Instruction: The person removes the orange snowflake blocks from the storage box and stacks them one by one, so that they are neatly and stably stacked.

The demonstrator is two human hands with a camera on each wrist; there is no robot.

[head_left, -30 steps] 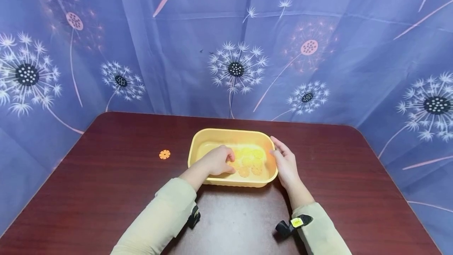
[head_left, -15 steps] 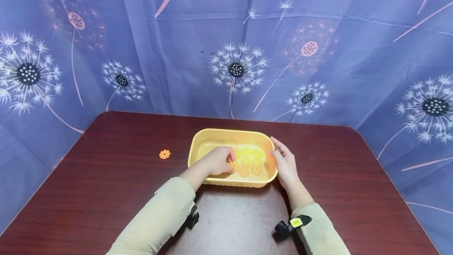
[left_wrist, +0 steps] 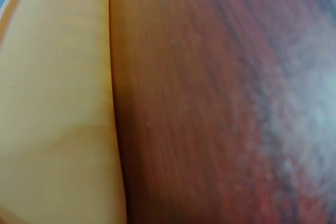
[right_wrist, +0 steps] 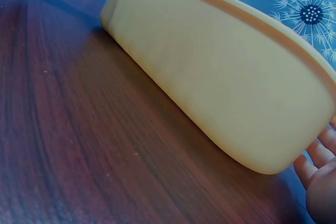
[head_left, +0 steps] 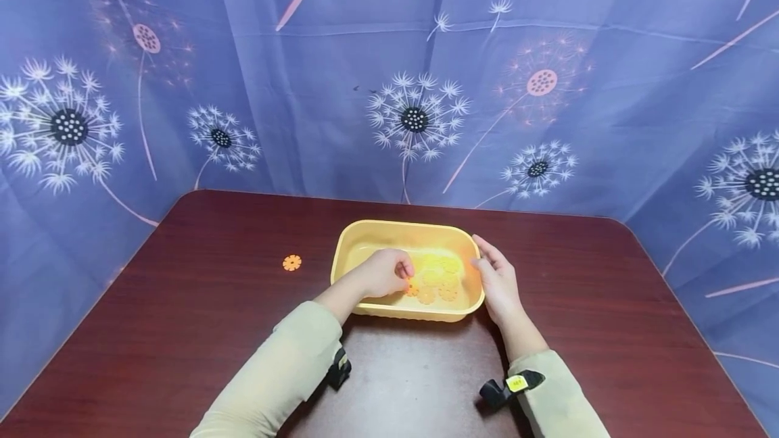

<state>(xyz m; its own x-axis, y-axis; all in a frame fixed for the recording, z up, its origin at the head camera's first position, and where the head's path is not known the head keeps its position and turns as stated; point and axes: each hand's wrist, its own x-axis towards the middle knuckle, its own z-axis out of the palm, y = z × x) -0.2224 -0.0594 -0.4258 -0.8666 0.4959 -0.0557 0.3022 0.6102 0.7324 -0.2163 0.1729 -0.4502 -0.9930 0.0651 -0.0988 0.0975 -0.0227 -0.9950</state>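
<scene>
A dark red-brown table (head_left: 182,330) with streaky grain fills the near part — its far corners are rounded, and pale light shines off its near middle. Beyond it hangs a blue cloth (head_left: 316,100), creased and running along the left and right sides too — printed with dark-centred white dandelions (head_left: 414,119), fainter pink dandelions (head_left: 541,82) and a few seeds (head_left: 501,7).

right hand (right_wrist: 321,184) cut off in right wrist view, pale pieces (head_left: 433,277) blurring together, sleeves (head_left: 268,370) cropped below
</scene>
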